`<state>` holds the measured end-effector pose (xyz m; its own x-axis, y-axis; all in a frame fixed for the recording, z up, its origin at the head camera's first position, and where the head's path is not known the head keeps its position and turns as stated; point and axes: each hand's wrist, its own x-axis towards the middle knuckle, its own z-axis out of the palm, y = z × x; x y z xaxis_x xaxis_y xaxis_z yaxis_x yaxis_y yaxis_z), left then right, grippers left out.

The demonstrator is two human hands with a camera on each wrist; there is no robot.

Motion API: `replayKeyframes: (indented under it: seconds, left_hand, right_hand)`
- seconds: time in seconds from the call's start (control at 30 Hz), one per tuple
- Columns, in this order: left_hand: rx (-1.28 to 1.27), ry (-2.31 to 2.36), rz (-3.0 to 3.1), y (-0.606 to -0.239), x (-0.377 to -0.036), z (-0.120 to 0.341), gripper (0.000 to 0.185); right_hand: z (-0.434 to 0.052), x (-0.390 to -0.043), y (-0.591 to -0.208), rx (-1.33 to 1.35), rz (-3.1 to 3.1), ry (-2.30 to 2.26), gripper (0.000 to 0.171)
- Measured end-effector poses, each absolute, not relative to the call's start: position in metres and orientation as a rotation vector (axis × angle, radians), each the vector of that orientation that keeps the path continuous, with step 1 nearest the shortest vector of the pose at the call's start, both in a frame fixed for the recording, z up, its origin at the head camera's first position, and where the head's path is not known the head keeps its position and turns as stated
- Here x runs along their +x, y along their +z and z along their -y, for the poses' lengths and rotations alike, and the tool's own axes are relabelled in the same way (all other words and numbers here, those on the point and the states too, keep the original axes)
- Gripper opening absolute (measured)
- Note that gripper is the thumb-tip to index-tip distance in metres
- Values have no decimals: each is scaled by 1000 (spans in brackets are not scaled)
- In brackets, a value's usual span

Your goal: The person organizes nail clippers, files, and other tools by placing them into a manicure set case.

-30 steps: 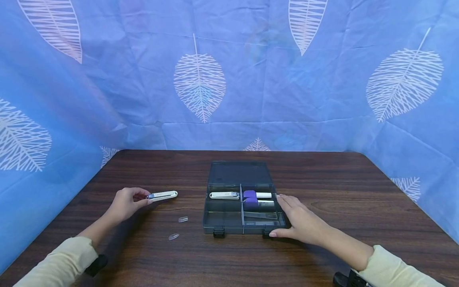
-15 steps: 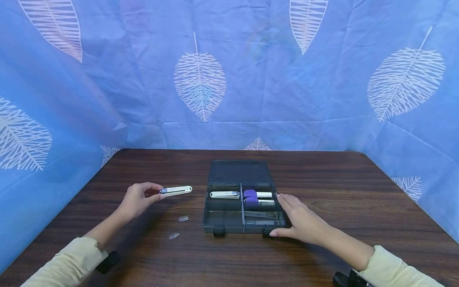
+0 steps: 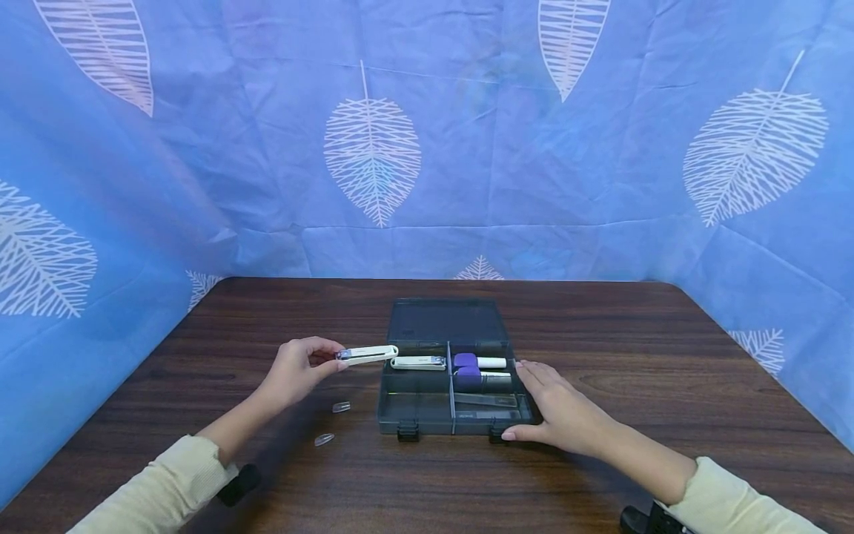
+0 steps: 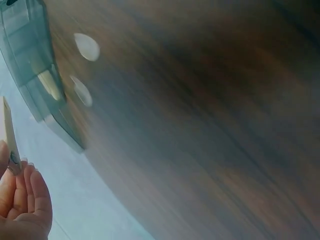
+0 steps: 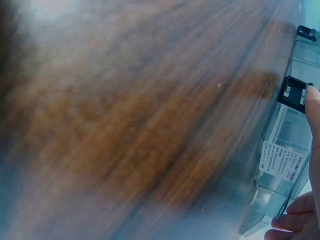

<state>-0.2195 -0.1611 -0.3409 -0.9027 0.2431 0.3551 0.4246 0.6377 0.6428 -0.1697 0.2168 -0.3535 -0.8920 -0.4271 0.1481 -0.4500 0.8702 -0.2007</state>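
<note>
1. Head view: the left hand (image 3: 298, 368) pinches one white nail clipper (image 3: 367, 354) by its end, held level just above the case's left edge.
2. Two clear plastic tips (image 3: 341, 407) lie on the bench (image 3: 634, 348) below that hand.
3. One grey case (image 3: 448, 371), lid open, holds a second clipper (image 3: 417, 363).
4. The right hand (image 3: 559, 411), fingers spread flat, braces the case's right side, likely steadying it.

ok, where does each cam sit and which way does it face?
Head: above, facing forward and down at the table; both hands and sleeves show, left hand, right hand.
Left wrist: under that wrist, facing the tabletop; fingertips show.
Right wrist: low beside the box; fingertips show.
Shared: box, in all three.
</note>
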Motion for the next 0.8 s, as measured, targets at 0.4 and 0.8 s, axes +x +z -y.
replayKeyframes:
  seconds: [0.4, 0.8]
  left_hand:
    - [-607, -1169, 2642, -342, -229, 133, 14]
    - [-751, -1082, 2662, -342, -236, 115, 14]
  right_hand:
    - [-217, -170, -354, 684, 2958, 371, 102]
    - [-217, -170, -354, 688, 2957, 371, 102]
